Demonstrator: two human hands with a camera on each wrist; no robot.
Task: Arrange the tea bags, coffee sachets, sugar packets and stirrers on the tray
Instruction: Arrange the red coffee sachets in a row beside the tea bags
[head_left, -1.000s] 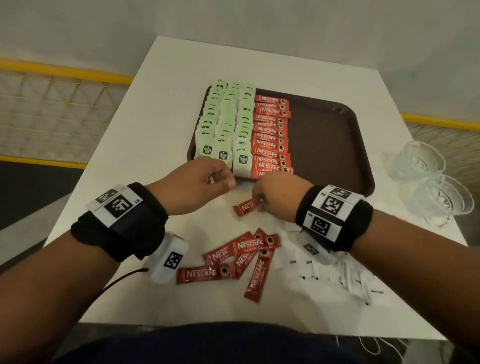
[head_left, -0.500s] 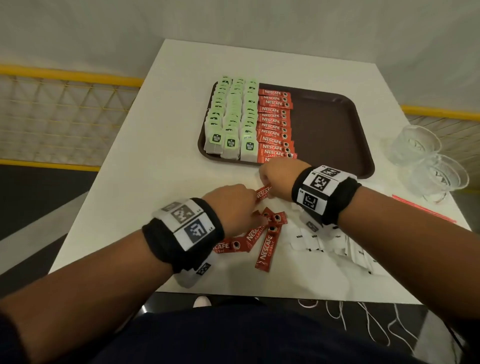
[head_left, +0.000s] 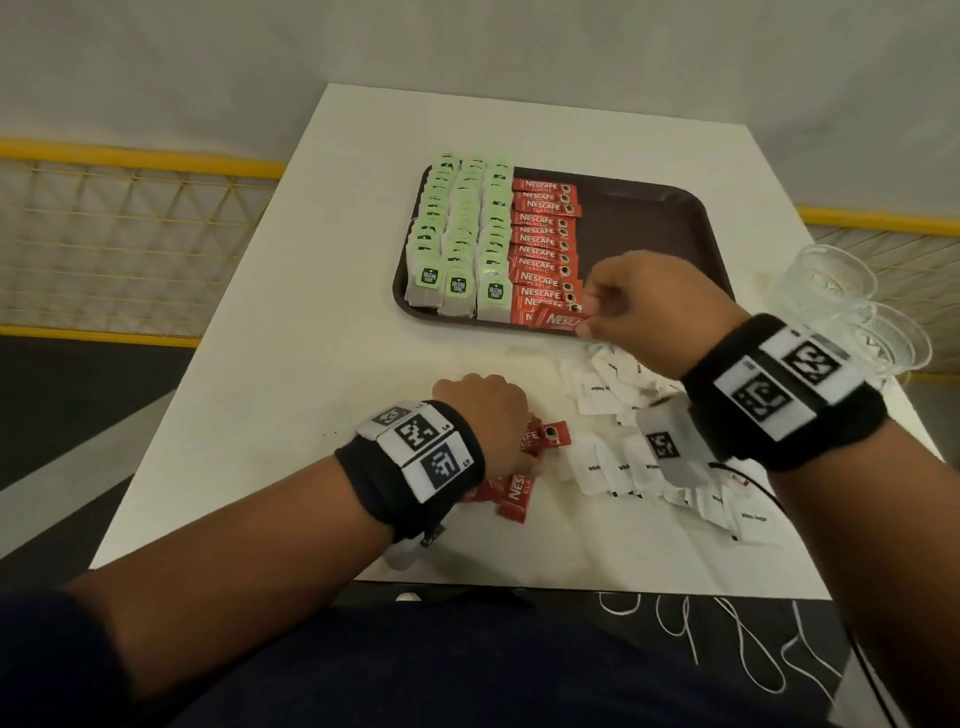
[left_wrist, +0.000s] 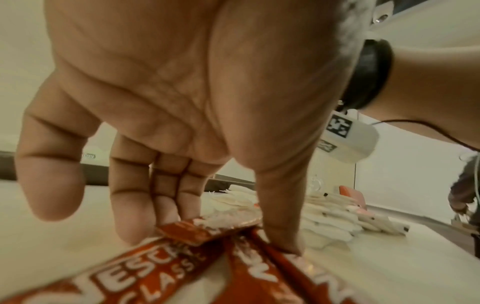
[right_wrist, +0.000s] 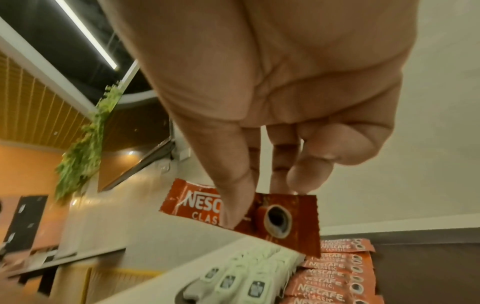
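Three neat columns of green-tagged tea bags (head_left: 457, 244) fill the left end of the dark brown plastic tray (head_left: 649, 228) in the head view, with one column of red Nescafe coffee sachets (head_left: 543, 244) pressed right up against them. Rest of the tray's floor is bare brown. It sits on a white square table (head_left: 322, 312). Right hand (head_left: 649, 306) hovers over the tray's near edge, pinching a single red sachet (head_left: 558, 318) just above the front of the red column. Left hand (head_left: 483, 410) is down on the table, on a loose pile of red sachets (head_left: 514, 488). Scattered white paper sugar packets (head_left: 613, 467) lie beside that pile, toward the right. Two clear ribbed glass cups (head_left: 852, 306) stand off the tray at the table's right edge.

Left wrist view: thumb and fingertips (left_wrist: 135, 222) press down on the red pile (left_wrist: 197, 267), closing on the end of one sachet that sticks up a bit. Sugar packets (left_wrist: 327, 224) are heaped just behind the thumb.

Right wrist view: thumb (right_wrist: 236, 197) and fingers are clamped on the held sachet (right_wrist: 283, 220), which hangs tilted, coffee-cup picture facing the camera. Below it you see the column of sachets (right_wrist: 337, 273) lying overlapped in the tray (right_wrist: 426, 267), tea bags (right_wrist: 239, 277) next to them on the left.
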